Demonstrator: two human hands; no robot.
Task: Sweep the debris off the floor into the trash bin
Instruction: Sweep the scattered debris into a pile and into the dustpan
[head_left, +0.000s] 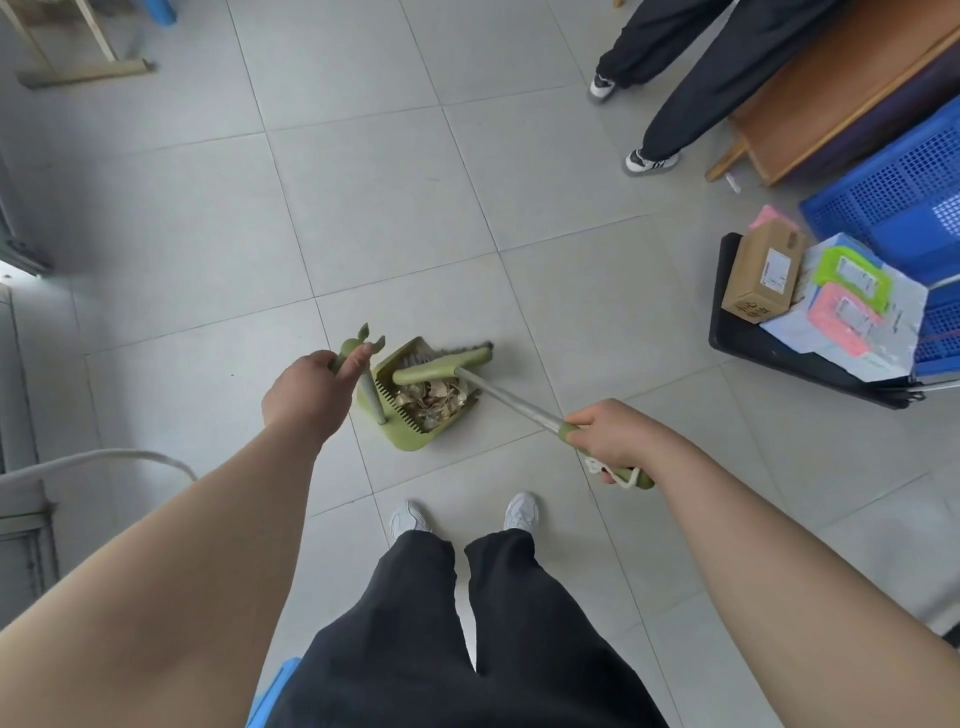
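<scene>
left hand (306, 392) fingers curled round the green dustpan (410, 405) handle top | right hand (615, 441) clamped on broom (498, 397) grip, shaft slanting from lower right up-left, head at the pan mouth | debris (431, 400) piled in the pan on the floor (363, 208)

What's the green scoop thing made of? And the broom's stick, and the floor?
The dustpan looks like matte green plastic: one even colour, with moulded comb teeth. The broom pole looks like metal, silvery and a bit shiny; its green grip is probably plastic or rubber. The floor looks like smooth pale grey tile, with grout lines and a soft sheen.
</scene>
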